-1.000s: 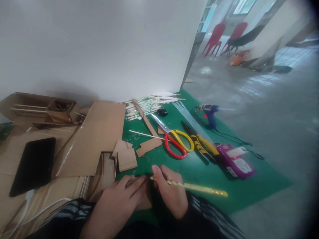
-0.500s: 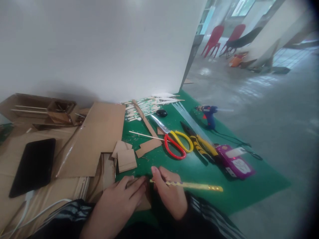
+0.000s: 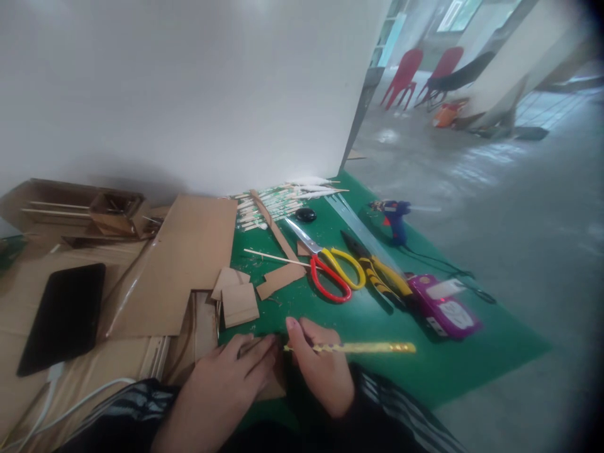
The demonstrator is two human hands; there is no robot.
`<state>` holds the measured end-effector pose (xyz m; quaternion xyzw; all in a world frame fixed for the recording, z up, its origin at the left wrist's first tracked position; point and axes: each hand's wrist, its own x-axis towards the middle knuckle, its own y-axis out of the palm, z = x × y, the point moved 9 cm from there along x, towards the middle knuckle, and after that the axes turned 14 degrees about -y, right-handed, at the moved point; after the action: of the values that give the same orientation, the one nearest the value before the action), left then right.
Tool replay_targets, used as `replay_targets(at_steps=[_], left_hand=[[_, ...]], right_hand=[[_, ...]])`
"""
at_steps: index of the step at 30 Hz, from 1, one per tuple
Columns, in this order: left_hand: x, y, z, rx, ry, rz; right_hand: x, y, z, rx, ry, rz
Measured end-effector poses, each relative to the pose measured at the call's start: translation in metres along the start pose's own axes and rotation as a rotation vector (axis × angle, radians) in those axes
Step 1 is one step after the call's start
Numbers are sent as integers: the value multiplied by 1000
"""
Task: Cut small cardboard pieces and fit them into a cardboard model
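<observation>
In my right hand (image 3: 323, 365) a yellow patterned pencil (image 3: 372, 347) is pinched between thumb and fingers, its back end pointing right and its tip close to my left fingertips. My left hand (image 3: 226, 384) lies with its fingers stretched out over a small piece of brown cardboard (image 3: 274, 385), pressing it on the green table. Much of that piece is hidden under the hand. Just beyond are small cardboard squares (image 3: 240, 305), a cardboard offcut (image 3: 282, 280) and scissors (image 3: 333, 277) with red and yellow handles.
Pliers (image 3: 377, 274), a purple box-like device (image 3: 443, 308) and a blue glue gun (image 3: 397, 220) lie to the right. Cotton-tipped sticks (image 3: 271, 207) lie by the white wall. At left are a large cardboard sheet (image 3: 189, 251), a phone (image 3: 63, 314) on a white cable and a cardboard box (image 3: 56, 195).
The back end of the pencil has swung slightly up and away from me, so it lies more level. My left hand stays in place.
</observation>
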<state>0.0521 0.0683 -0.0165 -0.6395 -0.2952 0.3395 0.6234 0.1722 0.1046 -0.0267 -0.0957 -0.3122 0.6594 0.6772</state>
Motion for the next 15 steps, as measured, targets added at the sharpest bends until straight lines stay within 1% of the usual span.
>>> replay_targets(at_steps=[5,7,10,15], left_hand=[[-1,0,1,2,-12,-33],[-1,0,1,3,-7,-31],[-1,1,1,2,-13,-13],[-1,0,1,-7,-10,3]], right_hand=[[0,0,-1,-20,-18,-4],[0,1,0,-9,-36,-9],[-1,0,-1,-13,-24,-25],[-1,3,1,-8,-50,10]])
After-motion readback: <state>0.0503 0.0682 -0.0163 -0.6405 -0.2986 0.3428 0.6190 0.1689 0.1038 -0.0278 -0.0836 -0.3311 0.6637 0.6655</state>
